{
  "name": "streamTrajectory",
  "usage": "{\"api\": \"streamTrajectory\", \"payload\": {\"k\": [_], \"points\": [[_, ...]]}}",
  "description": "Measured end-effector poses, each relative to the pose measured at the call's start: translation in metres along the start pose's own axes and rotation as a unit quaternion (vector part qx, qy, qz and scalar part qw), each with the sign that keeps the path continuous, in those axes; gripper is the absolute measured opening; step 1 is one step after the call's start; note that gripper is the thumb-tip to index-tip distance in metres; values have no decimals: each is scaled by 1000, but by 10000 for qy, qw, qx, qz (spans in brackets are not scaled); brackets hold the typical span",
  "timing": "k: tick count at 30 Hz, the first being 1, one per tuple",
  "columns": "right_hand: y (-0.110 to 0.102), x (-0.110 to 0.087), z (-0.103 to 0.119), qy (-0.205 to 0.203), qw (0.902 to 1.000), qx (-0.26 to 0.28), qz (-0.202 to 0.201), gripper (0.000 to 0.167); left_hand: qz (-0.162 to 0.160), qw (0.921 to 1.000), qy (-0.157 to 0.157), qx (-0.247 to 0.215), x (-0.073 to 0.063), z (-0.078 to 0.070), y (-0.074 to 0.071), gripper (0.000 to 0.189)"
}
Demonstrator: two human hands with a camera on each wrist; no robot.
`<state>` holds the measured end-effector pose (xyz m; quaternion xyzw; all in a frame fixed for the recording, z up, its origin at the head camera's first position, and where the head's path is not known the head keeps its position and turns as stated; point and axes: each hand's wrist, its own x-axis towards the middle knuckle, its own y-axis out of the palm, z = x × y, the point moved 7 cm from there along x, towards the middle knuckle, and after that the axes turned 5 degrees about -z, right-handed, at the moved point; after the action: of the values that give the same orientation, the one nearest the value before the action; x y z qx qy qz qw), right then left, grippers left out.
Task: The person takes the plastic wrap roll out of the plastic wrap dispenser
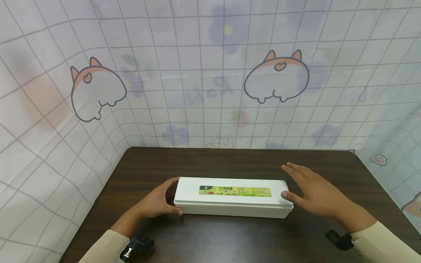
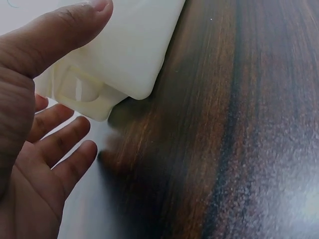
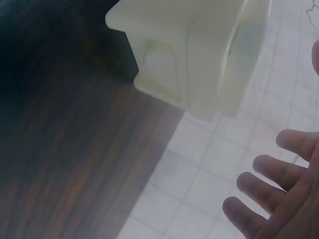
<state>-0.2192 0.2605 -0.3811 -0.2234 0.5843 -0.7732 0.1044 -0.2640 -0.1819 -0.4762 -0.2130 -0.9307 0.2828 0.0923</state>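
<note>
- Here's the long white box, lying flat mid-worktop, its green-and-yellow label facing up!
- Hands well apart, one at each end.
- Left hand has the left end, thumb along the front, fingers curving behind!
- Right hand hovers at the right end, fingers straight; whether its thumb touches the corner, can't tell.
- Behind, the gridded sheet hangs, corgi rumps and all!

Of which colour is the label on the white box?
The label is mostly yellow-green, seen best in the head view.
</note>
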Motion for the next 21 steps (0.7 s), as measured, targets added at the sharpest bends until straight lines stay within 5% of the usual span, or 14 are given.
{"api": "streamTrajectory", "payload": {"k": [21], "points": [[37,24,36,-557,9978,175,306,102,165,9964,114,-818,5,2,4,106]]}}
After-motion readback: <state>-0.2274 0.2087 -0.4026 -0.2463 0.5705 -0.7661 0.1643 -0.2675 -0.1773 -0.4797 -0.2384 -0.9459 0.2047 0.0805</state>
